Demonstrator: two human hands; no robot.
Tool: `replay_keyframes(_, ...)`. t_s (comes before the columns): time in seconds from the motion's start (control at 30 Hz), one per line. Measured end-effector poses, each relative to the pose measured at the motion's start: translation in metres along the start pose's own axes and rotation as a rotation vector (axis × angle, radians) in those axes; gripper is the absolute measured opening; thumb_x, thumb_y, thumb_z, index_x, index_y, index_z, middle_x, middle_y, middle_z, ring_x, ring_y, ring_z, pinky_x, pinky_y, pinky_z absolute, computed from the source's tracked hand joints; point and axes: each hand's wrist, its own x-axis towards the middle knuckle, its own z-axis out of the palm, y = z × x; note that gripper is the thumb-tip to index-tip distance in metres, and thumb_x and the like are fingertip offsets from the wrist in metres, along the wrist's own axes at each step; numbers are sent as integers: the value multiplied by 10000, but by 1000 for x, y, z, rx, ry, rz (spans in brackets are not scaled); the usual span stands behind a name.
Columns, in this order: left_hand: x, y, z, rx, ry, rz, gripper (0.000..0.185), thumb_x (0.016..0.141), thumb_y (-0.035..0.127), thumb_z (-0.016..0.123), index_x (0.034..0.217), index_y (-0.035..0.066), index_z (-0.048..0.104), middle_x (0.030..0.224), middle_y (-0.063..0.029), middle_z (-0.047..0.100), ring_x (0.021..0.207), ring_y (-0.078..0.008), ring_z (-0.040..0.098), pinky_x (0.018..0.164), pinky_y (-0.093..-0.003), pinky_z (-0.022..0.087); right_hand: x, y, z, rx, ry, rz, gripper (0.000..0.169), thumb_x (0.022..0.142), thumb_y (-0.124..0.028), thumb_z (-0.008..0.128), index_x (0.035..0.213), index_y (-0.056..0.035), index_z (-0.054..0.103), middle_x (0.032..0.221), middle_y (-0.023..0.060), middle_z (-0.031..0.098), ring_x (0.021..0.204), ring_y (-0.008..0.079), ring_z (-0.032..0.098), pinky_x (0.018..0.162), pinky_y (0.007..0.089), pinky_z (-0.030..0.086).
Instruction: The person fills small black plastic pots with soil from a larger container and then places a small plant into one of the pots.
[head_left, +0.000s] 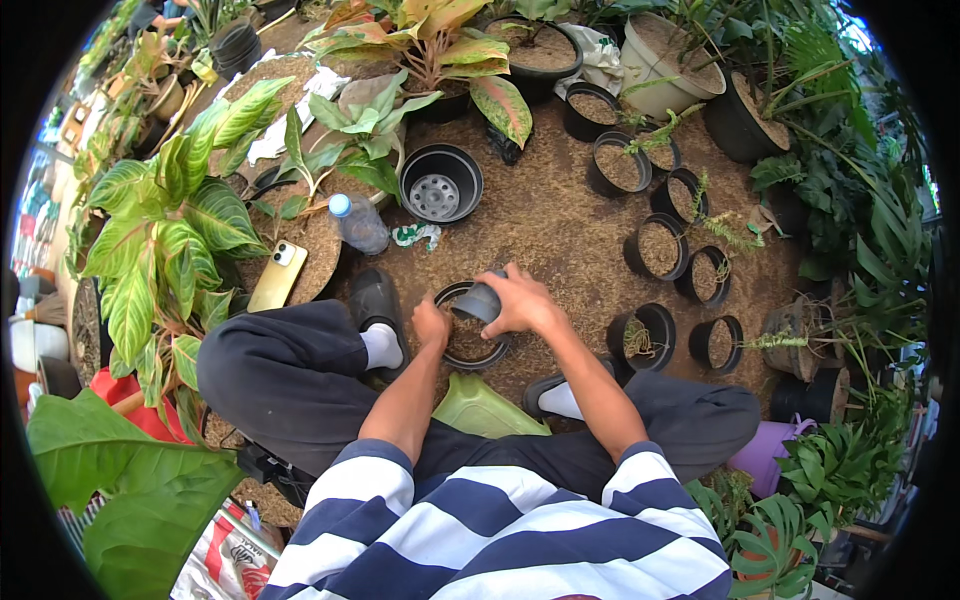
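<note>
Between my feet stands a black plastic plant pot (470, 365) with brown, crumbly potting mix (466, 337) inside. My left hand (431, 322) grips its rim on the left side. A small grey plastic pot (478, 304) is in my right hand (523, 301), tilted over the mouth of the black pot. My right fingers wrap around the far side of the small pot and hide part of it. Whether anything is inside the small pot cannot be seen.
Several filled black pots (658, 247) stand to the right, near a black pot holding a rooted plant (639, 339). Ahead is a black pot with a perforated base (441, 184). A plastic bottle (361, 223) and a phone (278, 276) are left. A green plastic stool (487, 409) is beneath me.
</note>
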Motion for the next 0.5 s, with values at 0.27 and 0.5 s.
replay_keyframes(0.27,15,-23,14,-70,-1,49,273,813,102,710,1072,33,655,987,-218,694,974,-387,663,825,-480,508,5,-33,50,-198,101,41,945,470,-235,938,1315,-190,516,1339,196,397,1238,438,432,880,449,565)
replay_keyframes(0.5,24,-34,15,-470,-147,139,237,860,74,621,1089,35,673,1002,-181,703,944,-295,674,840,-382,486,4,-21,39,-76,262,36,940,511,-211,917,1349,-195,491,1286,187,412,1190,407,450,911,473,532)
